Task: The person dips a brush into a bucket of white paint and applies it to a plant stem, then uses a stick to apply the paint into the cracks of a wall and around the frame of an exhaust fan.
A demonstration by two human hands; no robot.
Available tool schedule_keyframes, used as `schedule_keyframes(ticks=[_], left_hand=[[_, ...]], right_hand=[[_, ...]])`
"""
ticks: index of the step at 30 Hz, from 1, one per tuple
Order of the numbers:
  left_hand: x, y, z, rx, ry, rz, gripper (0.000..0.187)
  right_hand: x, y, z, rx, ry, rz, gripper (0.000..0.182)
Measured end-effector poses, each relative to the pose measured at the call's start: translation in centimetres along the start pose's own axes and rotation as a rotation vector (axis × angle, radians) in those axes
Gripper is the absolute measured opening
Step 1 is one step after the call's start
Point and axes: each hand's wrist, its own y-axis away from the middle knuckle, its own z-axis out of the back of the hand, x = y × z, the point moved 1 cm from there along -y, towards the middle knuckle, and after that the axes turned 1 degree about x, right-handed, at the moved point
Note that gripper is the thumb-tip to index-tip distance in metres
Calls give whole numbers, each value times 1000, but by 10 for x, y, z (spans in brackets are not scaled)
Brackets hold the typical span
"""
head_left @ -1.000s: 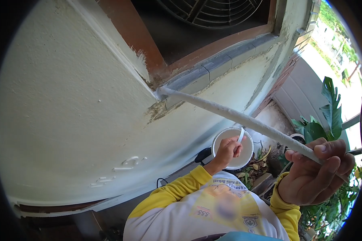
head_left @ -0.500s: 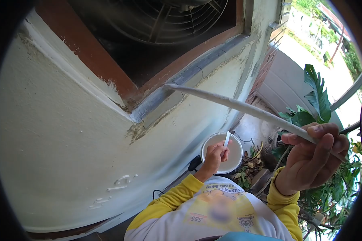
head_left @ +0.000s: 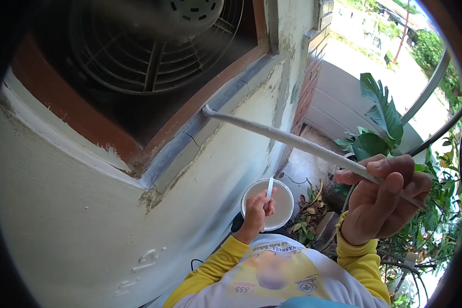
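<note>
My right hand [head_left: 387, 197] is closed around the near end of a long whitish stick [head_left: 287, 139], coated with what looks like pale paint. Its far tip meets the grey ledge [head_left: 187, 134] below the reddish-brown window frame [head_left: 164, 136]. Lower down, my left hand [head_left: 259, 211] grips the white handle of a bucket [head_left: 283, 205], the handle standing up through the fingers. Pale material shows inside the bucket, partly covered by the hand.
A caged fan [head_left: 154, 66] fills the opening behind the frame. The cream wall [head_left: 77, 220] curves along the left, with rough patches under the ledge. Leafy plants [head_left: 382, 123] and railings [head_left: 428, 87] stand at right; dry leaves [head_left: 308, 218] lie beside the bucket.
The stick's tip has slid along the ledge, away from the frame's lower corner. My view has shifted, showing more of the fan. Both hands keep their holds.
</note>
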Motion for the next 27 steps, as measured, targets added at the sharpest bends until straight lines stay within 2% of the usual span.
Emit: schedule_keyframes(ticks=[1, 4, 5, 14, 18, 22, 27], left_hand=[[0, 0, 0, 1, -1, 5, 35], [-1, 0, -1, 9, 7, 5, 35], [-1, 0, -1, 16, 12, 3, 35], [-6, 2, -5, 16, -22, -22, 36], [-8, 2, -7, 22, 7, -14, 35], [-6, 0, -6, 25, 8, -17, 36], [-4, 1, -6, 35, 15, -8, 36]], right_hand=[[2, 1, 0, 13, -37, -2, 7], [-14, -10, 11, -170, -1, -120, 17], [-25, -15, 20, -133, 36, -105, 17], [-76, -47, 58, -276, 242, -68, 19], [-68, -34, 48, -195, 188, 21, 19], [-44, -21, 32, -132, 108, 23, 19], [-71, -33, 46, -179, 252, 35, 19]])
